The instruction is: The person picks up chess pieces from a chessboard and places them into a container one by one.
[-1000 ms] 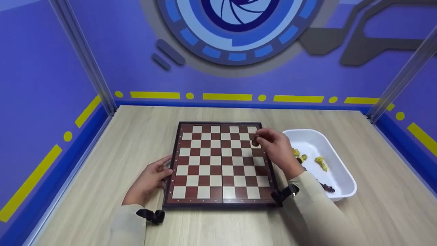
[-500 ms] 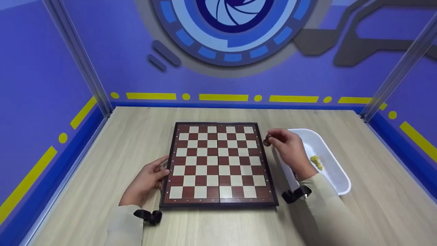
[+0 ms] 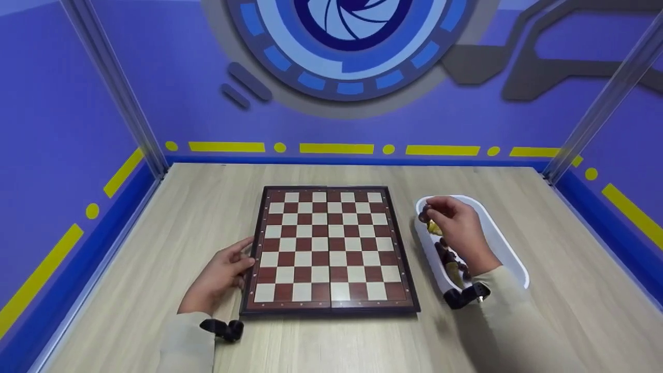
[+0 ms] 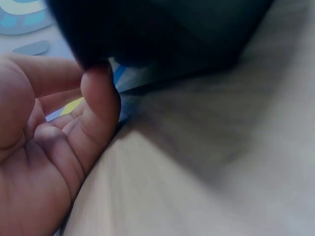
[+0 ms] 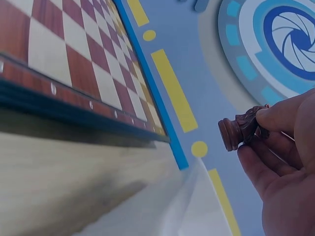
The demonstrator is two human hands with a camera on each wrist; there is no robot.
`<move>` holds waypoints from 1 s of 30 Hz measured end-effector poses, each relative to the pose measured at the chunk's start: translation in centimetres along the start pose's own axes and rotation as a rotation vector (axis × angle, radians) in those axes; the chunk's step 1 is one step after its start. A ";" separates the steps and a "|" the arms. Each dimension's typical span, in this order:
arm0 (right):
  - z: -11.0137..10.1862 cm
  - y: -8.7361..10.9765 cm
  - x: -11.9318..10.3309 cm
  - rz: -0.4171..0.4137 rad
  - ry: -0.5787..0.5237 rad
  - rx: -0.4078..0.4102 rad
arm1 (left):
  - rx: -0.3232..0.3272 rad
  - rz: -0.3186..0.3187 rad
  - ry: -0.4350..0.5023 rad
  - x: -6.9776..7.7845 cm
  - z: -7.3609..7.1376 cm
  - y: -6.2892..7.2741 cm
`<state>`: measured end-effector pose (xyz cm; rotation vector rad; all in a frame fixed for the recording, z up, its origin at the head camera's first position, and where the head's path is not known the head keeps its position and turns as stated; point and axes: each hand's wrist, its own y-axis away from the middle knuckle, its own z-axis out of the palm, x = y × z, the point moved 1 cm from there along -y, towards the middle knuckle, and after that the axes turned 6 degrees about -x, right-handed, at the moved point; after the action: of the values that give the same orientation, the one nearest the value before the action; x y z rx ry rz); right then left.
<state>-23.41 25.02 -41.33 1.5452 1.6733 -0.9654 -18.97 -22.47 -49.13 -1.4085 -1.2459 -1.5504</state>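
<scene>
My right hand [image 3: 458,228] pinches a brown chess knight [image 5: 241,129] between thumb and fingers, over the near-left part of the white tray [image 3: 505,241]. Its ridged round base points away from the fingertips; the carved upper part is partly hidden by them. My left hand [image 3: 220,274] grips the left edge of the chessboard [image 3: 331,246], a brown and cream board in a dark frame. In the left wrist view, the fingertips [image 4: 100,91] meet the board's dark edge, with other fingers bent behind. No pieces stand on the board's squares.
Several brown and yellow chess pieces [image 3: 448,259] lie inside the tray, partly covered by my right hand. The tray stands just right of the board on a light wooden table [image 3: 217,197]. Blue panels [image 3: 331,124] enclose the table at the back and sides.
My right hand has carried the brown chess knight rightward, from the board's far right edge to over the tray. The left hand stays at the board's left edge. The view has shifted slightly.
</scene>
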 end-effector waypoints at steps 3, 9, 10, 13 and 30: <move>-0.4 0.0 0.5 -0.015 0.043 0.028 | -0.001 0.001 -0.009 0.0 0.0 0.0; -0.8 -0.1 1.3 -0.037 0.100 0.059 | -0.008 0.006 -0.006 -0.1 -0.1 0.0; -0.8 -0.1 1.5 -0.030 0.100 0.060 | -0.007 0.006 -0.004 -0.1 -0.1 0.0; -0.8 -0.2 1.8 -0.021 0.095 0.067 | -0.009 0.008 -0.003 -0.1 -0.2 0.0; -0.9 0.0 2.9 0.014 0.156 0.058 | 0.016 -0.009 -0.029 0.3 0.0 0.1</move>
<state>-23.68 27.33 -43.37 1.7067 1.7520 -0.9136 -18.95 -22.43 -48.80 -1.4213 -1.2805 -1.5272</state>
